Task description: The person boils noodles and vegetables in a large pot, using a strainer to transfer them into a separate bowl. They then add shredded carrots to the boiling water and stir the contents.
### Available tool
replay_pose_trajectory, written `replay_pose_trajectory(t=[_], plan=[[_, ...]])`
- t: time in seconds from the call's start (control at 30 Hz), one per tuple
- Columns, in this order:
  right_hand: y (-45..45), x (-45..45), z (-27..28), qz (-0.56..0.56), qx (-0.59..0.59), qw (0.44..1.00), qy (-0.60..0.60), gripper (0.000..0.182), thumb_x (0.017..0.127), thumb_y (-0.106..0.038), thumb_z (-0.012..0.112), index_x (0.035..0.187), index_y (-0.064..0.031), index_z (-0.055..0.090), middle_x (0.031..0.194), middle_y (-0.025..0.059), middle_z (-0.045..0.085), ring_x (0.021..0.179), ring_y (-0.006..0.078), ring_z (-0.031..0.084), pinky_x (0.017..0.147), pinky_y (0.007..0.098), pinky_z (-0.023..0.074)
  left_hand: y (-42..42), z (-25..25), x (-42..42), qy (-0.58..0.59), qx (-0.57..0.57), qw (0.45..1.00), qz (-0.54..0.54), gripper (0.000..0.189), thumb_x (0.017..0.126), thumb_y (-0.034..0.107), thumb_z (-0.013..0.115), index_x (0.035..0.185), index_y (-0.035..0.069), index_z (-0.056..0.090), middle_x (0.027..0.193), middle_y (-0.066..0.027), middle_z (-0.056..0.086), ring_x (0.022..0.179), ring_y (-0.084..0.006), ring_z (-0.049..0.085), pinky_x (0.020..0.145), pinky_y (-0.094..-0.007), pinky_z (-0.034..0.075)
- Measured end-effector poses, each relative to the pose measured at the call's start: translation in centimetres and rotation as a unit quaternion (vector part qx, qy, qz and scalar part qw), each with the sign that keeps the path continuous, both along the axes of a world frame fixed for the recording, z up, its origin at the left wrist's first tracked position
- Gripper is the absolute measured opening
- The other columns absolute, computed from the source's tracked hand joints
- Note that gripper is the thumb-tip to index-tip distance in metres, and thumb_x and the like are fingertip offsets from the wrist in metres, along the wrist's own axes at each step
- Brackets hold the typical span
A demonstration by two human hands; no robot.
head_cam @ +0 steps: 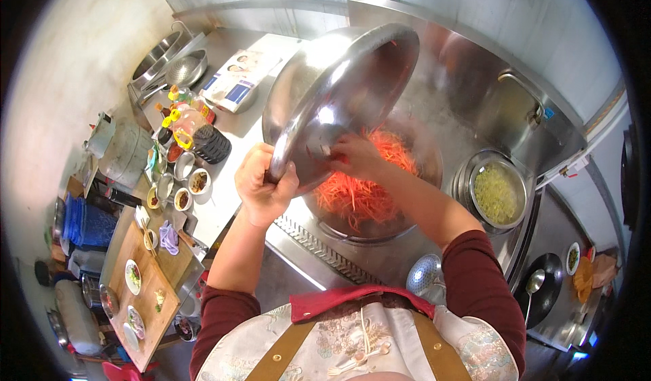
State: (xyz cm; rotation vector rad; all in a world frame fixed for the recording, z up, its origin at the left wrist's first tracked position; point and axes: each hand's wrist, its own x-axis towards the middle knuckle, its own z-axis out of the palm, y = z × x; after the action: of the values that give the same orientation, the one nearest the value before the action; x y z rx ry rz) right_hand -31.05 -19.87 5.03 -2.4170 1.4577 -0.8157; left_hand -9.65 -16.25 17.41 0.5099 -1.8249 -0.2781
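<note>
My left hand grips the rim of a large stainless steel bowl, tilted on its side above a wok set in the steel range. Shredded carrot fills the wok below the bowl's mouth, and a few shreds cling inside the bowl. My right hand reaches to the bowl's lower inner side, just over the carrot; its fingertips are partly in shadow, so whether they hold anything cannot be told. Steam hangs behind the wok.
Right of the wok, a steel bowl holds pale green shreds. A perforated ladle lies near my front. Sauce bottles and small seasoning bowls stand on the left counter, above a wooden cutting board. A black wok sits far right.
</note>
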Motion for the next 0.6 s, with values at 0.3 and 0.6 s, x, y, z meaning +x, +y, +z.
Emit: replay_pose_trajectory(t=[0.3,0.6], plan=[[-2.9,-6.2,14.8,-0.04,-0.461,0.858,0.221,0.039,0.07,-0.022,0.061,0.106,-0.0062,0.059,0.114,0.0095,0.054,0.113,0.0276,0.045,0.098,0.0357,0.037,0.6,-0.2,1.3,0.054,0.074,0.996,-0.017,0.012,0.07,-0.006,0.059,0.072,0.003,0.051,0.071,-0.0028,0.05,0.06,-0.0096,0.043,0.055,-0.0223,0.034],[-2.7,-4.5,1.4,-0.121,-0.286,0.949,0.049,0.053,0.072,-0.026,0.062,0.117,-0.0014,0.051,0.119,0.017,0.05,0.112,0.0319,0.046,0.097,0.0403,0.0352,1.5,0.4,0.9,0.153,0.08,0.983,-0.06,0.012,0.071,-0.003,0.06,0.081,0.001,0.055,0.083,-0.0039,0.055,0.072,-0.0091,0.047,0.069,-0.0224,0.038]])
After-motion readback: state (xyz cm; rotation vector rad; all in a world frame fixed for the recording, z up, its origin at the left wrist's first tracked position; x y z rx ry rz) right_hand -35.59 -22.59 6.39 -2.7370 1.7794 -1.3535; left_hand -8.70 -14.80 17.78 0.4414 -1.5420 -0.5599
